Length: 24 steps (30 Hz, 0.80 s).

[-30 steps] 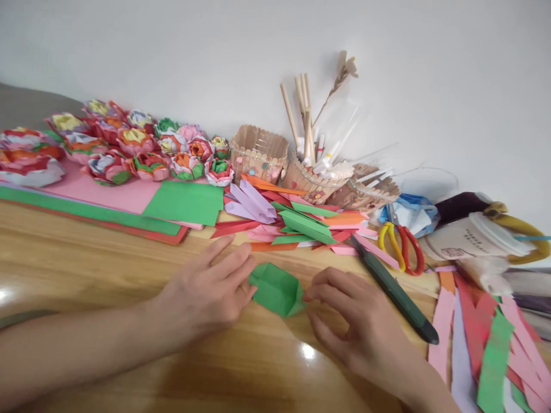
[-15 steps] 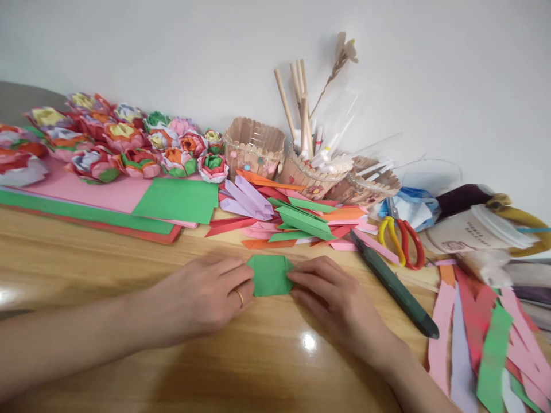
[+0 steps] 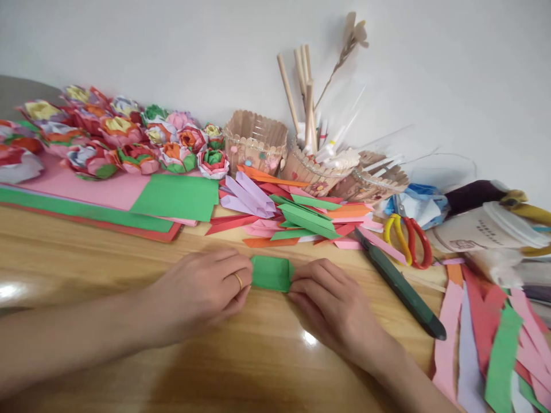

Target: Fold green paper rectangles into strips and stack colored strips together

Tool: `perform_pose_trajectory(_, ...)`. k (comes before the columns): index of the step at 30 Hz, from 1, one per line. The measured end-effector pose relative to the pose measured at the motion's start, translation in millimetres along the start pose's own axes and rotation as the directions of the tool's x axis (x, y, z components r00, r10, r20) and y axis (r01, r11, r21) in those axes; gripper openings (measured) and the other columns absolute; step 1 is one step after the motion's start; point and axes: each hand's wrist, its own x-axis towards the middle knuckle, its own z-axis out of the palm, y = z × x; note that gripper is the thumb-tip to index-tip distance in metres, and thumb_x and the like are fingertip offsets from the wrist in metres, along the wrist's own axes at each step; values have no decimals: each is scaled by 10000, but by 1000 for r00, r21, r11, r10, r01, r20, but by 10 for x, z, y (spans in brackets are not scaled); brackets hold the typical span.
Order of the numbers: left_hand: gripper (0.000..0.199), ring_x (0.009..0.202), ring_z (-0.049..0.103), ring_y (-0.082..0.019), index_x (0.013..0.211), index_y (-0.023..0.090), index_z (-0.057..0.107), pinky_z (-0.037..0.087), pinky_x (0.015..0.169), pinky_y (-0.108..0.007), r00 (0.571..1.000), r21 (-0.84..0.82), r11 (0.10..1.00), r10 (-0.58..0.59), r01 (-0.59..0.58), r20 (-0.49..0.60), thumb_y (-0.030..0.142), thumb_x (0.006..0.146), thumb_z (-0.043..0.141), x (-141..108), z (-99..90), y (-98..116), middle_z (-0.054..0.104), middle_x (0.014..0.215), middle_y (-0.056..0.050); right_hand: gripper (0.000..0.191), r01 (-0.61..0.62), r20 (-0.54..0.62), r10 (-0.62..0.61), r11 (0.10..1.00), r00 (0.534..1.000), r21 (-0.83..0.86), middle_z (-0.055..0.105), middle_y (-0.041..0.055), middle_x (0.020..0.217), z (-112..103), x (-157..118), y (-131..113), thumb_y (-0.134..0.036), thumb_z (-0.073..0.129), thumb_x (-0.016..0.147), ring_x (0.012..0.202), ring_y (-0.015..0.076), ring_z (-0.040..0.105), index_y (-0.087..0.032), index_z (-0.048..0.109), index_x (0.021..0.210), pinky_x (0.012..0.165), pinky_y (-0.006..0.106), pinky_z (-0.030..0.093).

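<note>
A small folded piece of green paper lies between my hands at the middle of the wooden table. My left hand, with a ring on one finger, pinches its left end. At the right end, the closed fingers of my right hand grip the paper's edge. The fingertips on both sides partly hide the paper's ends. Just behind it lies a heap of folded paper strips in green, lilac, red, orange and pink.
Several folded paper flowers stand on stacked coloured sheets at the back left. Decorated wooden-stick baskets line the wall. A dark green utility knife, scissors, a tub and torn paper strips occupy the right.
The green paper looks narrower from front to back, its near edge now folded up. Both hands keep their hold at its ends. The view has shifted slightly.
</note>
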Motion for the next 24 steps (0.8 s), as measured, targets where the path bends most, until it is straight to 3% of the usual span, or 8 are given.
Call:
perform_pose_trajectory(10, 208, 813, 550, -190, 797, 177, 614, 447, 702, -328, 968, -206, 948, -221, 243, 121, 201, 929, 455, 1, 36, 28, 576, 848, -31, 125, -165, -11, 166, 983, 986, 75, 615, 74, 866, 56, 24, -63, -125, 472, 907, 814, 187, 564, -180, 559, 837, 699, 323, 503)
perform_pose_trajectory(14, 187, 831, 520, -207, 748, 179, 587, 418, 729, -350, 945, -191, 928, -301, 321, 128, 209, 907, 493, 23, 67, 40, 583, 820, -25, 131, -222, -51, 225, 973, 973, 65, 596, 77, 853, 95, 22, -107, -117, 470, 894, 792, 186, 561, -177, 557, 817, 670, 316, 507)
perform_pose_trajectory(24, 197, 754, 490, -224, 713, 175, 541, 377, 663, -359, 947, -153, 935, -306, 319, 100, 213, 897, 480, 67, 90, 40, 558, 752, -29, 117, -254, -137, 253, 967, 958, 7, 575, 64, 814, 182, 29, -119, -93, 496, 863, 741, 178, 555, -184, 523, 794, 617, 290, 494)
